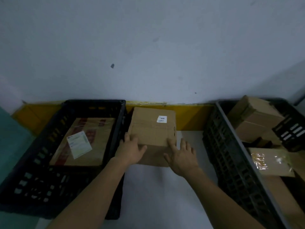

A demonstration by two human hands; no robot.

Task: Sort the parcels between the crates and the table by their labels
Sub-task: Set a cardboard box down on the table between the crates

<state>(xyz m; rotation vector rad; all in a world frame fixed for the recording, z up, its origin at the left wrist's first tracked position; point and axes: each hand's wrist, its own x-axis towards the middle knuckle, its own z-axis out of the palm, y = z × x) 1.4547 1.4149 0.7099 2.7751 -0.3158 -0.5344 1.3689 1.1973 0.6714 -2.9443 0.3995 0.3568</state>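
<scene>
A brown cardboard box (152, 129) sits on the white table (165, 187) between two dark crates, its far side close to the yellow strip (189, 118) at the foot of the wall (148, 47). A small white label (162, 119) is stuck on its top near the far right corner. The left hand (132, 149) grips the box's near left corner, fingers curled over the top edge and thumb against the front face. The right hand (181, 156) is spread with straight fingers; its index finger touches the near right edge of the box and the rest lie beside it. The left crate (41, 187) holds a flat taped parcel (82, 141) with a white slip (79, 144). The right crate (231, 162) holds several brown boxes (254, 119).
</scene>
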